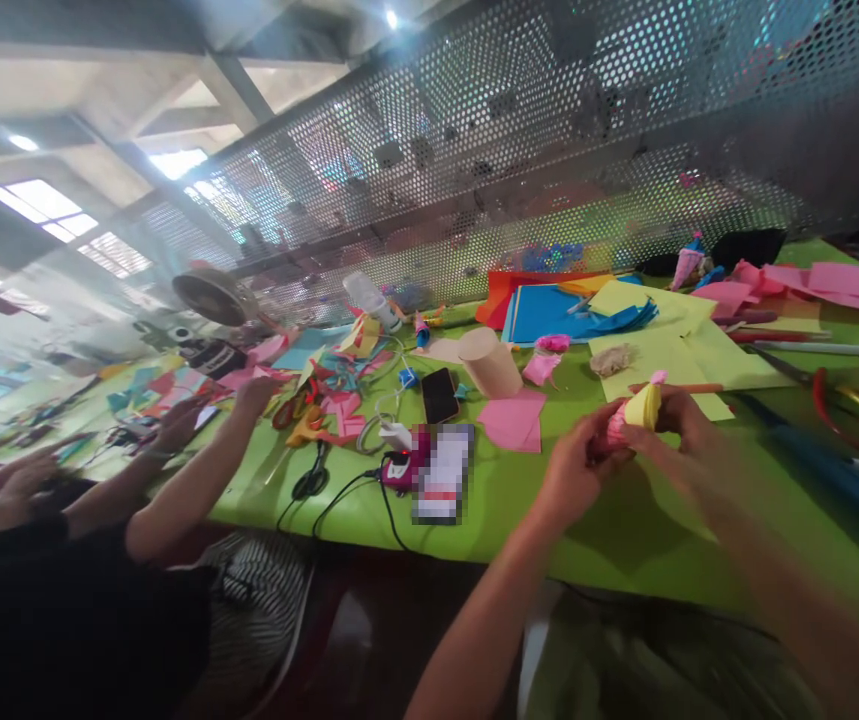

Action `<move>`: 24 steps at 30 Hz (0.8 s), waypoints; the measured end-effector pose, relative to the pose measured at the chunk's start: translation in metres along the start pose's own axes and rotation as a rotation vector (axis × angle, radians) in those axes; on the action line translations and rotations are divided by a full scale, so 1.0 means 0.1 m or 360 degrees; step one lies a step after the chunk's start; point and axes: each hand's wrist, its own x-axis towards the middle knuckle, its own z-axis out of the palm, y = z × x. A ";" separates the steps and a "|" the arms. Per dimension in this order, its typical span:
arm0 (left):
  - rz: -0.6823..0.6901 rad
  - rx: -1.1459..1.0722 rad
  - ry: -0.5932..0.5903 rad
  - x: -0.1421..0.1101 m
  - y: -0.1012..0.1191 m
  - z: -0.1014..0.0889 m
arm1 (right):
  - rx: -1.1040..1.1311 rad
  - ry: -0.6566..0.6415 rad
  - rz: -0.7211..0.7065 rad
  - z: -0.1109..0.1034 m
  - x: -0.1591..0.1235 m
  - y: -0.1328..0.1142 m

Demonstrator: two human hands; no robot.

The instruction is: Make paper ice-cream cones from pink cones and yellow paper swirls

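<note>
Above the green table, both hands hold a small pink and yellow paper figure with a pink tip on top. My left hand is closed round its pink lower part. The fingers of my right hand are closed at its yellow cone-shaped part. Behind the hands lie yellow paper sheets and a ragged tan scrap. A similar pink paper piece stands to the left, beside a pale cylinder cup. Pink paper lies just in front of it.
Left of my hands are a phone with a lit screen, a dark phone, a magenta power strip with cables, and scissors. At right lie red-handled pliers and a blue tool. Another person's arm reaches over the table.
</note>
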 end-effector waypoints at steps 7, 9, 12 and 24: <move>0.0120 0.0396 -0.0030 -0.01 0.02 -0.04 | 0.0105 -0.0017 0.0043 -0.02 0.03 0.08; 0.0107 0.0418 -0.0035 -0.01 0.02 -0.03 | 0.0149 -0.0018 0.0065 -0.03 0.03 0.08; 0.0124 0.0543 -0.0024 0.00 0.02 -0.03 | 0.0099 0.0042 0.0095 -0.02 0.03 0.05; 0.0151 0.0652 -0.0028 -0.01 0.03 -0.02 | 0.0252 0.0086 0.0158 -0.01 0.08 0.08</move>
